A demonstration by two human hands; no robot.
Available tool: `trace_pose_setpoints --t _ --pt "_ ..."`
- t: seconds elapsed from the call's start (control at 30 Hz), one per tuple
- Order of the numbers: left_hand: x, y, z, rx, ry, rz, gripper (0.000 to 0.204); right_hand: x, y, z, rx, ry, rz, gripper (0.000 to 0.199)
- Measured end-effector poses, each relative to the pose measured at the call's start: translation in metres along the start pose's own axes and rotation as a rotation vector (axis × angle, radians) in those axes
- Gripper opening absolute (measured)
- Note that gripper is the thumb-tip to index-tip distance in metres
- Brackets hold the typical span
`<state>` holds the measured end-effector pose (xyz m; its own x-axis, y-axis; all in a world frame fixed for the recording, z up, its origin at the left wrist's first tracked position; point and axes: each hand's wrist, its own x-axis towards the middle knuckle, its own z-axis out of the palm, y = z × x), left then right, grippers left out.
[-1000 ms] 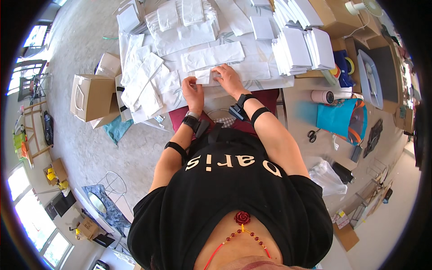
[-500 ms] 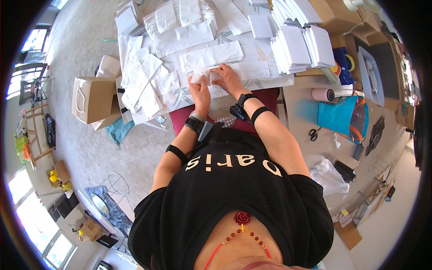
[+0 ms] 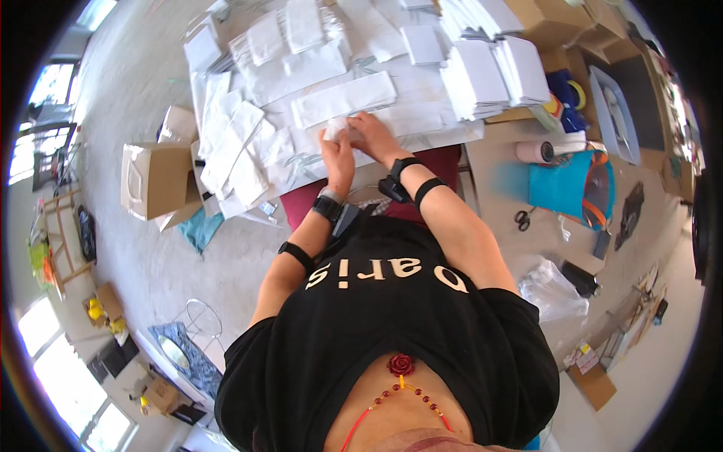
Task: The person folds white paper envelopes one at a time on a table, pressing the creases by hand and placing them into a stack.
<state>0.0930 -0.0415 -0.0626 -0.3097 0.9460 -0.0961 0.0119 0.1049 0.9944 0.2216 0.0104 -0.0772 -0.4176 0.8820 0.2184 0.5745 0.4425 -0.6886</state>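
My left hand (image 3: 339, 160) pinches a small folded white sheet (image 3: 335, 128) at the table's near edge; its fingers are bent and closed. My right hand (image 3: 375, 140) meets it from the right, fingers curled in against the same sheet, with the fingertips partly hidden. Whether the sheet is paper, cloth or thin plastic I cannot tell. Just beyond the hands lies a long flat white strip (image 3: 344, 99). To the right of my right hand another thin white piece (image 3: 418, 119) lies flat on the leaf-patterned tablecloth (image 3: 306, 164).
Loose white sheets (image 3: 233, 147) spread over the table's left side. Thick white stacks (image 3: 478, 79) stand at the right, with more white pieces (image 3: 290, 64) at the back. Cardboard boxes (image 3: 154, 181) sit left of the table. A blue bag (image 3: 557, 184) and scissors (image 3: 522, 220) lie to the right.
My two hands have come closer together over the folded sheet, the right one moving in toward the left. The whole view has shifted slightly.
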Motion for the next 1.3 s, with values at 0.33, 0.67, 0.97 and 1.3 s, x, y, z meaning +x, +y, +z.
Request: trace_pose_setpoints --t 0.33,0.67,0.97,1.3 --pt "0.001 -0.010 0.004 0.367 -0.178 0.058 0.043 -0.004 0.019 -0.022 0.312 0.063 0.340 0.033" --pt "0.002 0.008 0.012 0.390 -0.254 0.100 0.052 -0.004 0.005 -0.039 0.153 0.215 0.490 0.031" --pt "0.009 0.014 0.008 0.354 -0.224 0.051 0.053 -0.006 0.012 -0.024 0.054 0.347 0.415 0.023" --pt "0.015 -0.013 -0.003 0.309 -0.145 0.074 0.048 -0.005 0.026 -0.014 0.127 0.233 0.482 0.020"
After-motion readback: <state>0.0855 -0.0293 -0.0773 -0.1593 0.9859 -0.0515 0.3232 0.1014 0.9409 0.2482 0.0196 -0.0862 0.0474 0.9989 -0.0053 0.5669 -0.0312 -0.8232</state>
